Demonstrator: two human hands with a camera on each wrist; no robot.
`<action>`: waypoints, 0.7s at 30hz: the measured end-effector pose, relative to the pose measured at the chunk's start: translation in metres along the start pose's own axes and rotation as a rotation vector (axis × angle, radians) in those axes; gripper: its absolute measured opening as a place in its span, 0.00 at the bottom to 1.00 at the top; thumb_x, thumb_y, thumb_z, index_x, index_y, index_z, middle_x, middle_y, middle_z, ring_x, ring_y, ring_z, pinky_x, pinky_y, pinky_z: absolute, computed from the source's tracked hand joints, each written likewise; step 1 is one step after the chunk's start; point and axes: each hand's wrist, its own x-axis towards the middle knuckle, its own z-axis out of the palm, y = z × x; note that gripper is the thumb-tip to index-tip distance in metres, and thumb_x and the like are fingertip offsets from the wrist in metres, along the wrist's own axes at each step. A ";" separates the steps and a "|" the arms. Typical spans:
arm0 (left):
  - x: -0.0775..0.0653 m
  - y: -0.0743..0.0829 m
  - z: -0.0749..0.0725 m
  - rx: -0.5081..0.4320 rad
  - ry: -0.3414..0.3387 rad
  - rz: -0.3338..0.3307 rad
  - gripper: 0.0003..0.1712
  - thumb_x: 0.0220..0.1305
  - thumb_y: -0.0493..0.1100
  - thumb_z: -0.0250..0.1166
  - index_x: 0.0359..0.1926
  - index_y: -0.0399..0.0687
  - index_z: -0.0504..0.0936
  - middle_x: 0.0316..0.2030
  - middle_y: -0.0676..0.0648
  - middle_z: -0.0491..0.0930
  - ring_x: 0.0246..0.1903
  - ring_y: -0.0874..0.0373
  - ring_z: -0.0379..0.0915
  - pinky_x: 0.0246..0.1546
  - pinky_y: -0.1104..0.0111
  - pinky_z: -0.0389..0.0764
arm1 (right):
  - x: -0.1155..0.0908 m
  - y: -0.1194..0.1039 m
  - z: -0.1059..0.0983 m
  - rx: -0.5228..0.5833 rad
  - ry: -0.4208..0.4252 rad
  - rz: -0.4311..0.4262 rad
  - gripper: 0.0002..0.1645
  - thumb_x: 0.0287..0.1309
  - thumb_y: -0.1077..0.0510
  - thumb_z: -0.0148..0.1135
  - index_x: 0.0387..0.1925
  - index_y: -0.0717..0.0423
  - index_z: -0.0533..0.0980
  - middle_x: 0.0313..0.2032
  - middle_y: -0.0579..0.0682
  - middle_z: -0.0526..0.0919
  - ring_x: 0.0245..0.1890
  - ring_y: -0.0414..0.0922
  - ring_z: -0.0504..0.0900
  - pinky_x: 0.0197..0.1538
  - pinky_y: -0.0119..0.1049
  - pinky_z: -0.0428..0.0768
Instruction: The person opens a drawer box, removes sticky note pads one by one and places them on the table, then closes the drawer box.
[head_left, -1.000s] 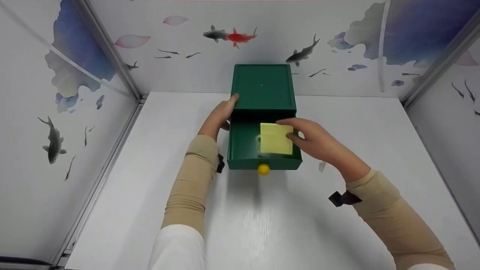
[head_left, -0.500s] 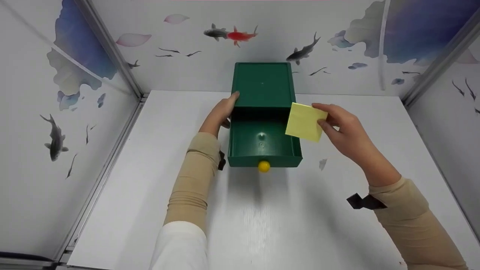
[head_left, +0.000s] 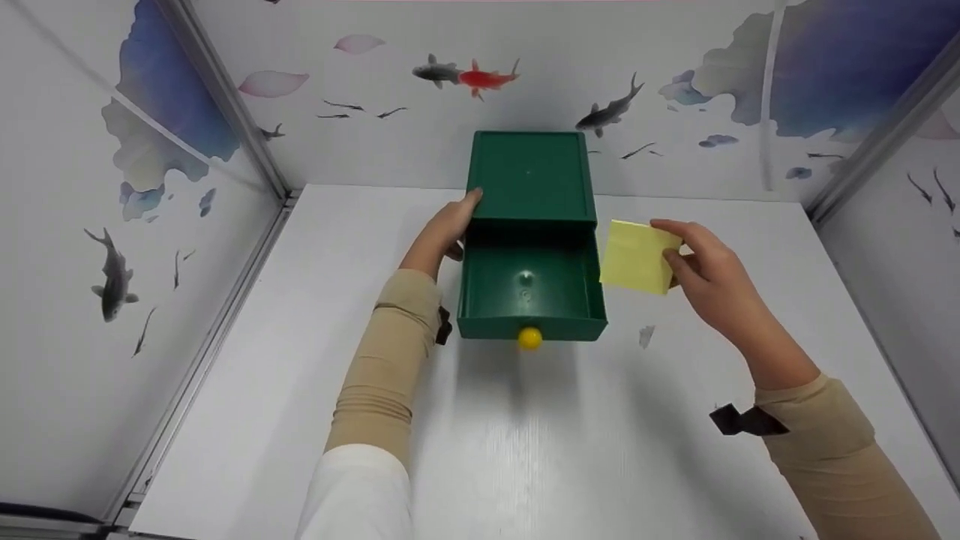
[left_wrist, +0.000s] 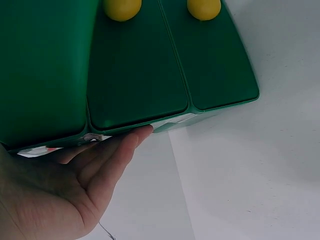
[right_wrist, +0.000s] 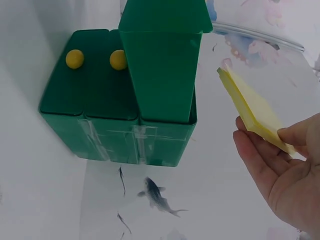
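Observation:
A green drawer unit (head_left: pixel 531 176) stands against the back wall, its top drawer (head_left: pixel 491 289) pulled out toward me. A yellow ball knob (head_left: pixel 530 338) sits on that drawer's front. My left hand (head_left: pixel 446 225) rests against the unit's left side, thumb at the top edge; in the left wrist view its fingers (left_wrist: pixel 107 160) lie fairly straight along the side wall. Right of the drawer, my right hand (head_left: pixel 712 281) pinches a yellow sticky note pad (head_left: pixel 637 257) by its right edge. The right wrist view shows the pad's thickness, with the thumb on one face and fingers behind.
Two lower drawers (left_wrist: pixel 137 70) with yellow knobs are closed beneath the pulled-out one. White table surface (head_left: pixel 510 465) spreads in front and to both sides. Walls printed with fish (head_left: pixel 484 77) enclose the back and sides. A small grey mark (head_left: pixel 646 336) shows right of the drawer.
My right hand has drawn the sticky note pad from over the open drawer out to its right. The left hand has stayed at the unit's side.

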 end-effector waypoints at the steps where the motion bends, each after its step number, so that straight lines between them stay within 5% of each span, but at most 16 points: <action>1: 0.000 0.000 0.000 -0.002 -0.001 0.002 0.46 0.69 0.72 0.35 0.63 0.37 0.70 0.44 0.36 0.75 0.41 0.44 0.77 0.43 0.53 0.80 | 0.000 0.002 0.000 0.005 0.001 0.002 0.25 0.72 0.67 0.48 0.67 0.56 0.65 0.57 0.60 0.70 0.41 0.57 0.81 0.37 0.20 0.76; 15: 0.001 -0.002 -0.002 -0.003 0.002 -0.004 0.46 0.69 0.72 0.36 0.62 0.36 0.71 0.43 0.36 0.76 0.41 0.42 0.77 0.42 0.53 0.80 | -0.004 0.036 0.004 0.009 -0.009 0.087 0.29 0.73 0.64 0.47 0.72 0.52 0.60 0.53 0.63 0.68 0.43 0.59 0.81 0.34 0.24 0.78; 21: 0.002 -0.004 -0.002 -0.014 0.005 0.008 0.47 0.68 0.73 0.36 0.63 0.36 0.70 0.44 0.35 0.75 0.43 0.41 0.77 0.46 0.49 0.79 | -0.004 0.049 0.006 0.010 -0.014 0.164 0.20 0.74 0.62 0.47 0.64 0.55 0.65 0.50 0.62 0.66 0.38 0.53 0.82 0.32 0.29 0.80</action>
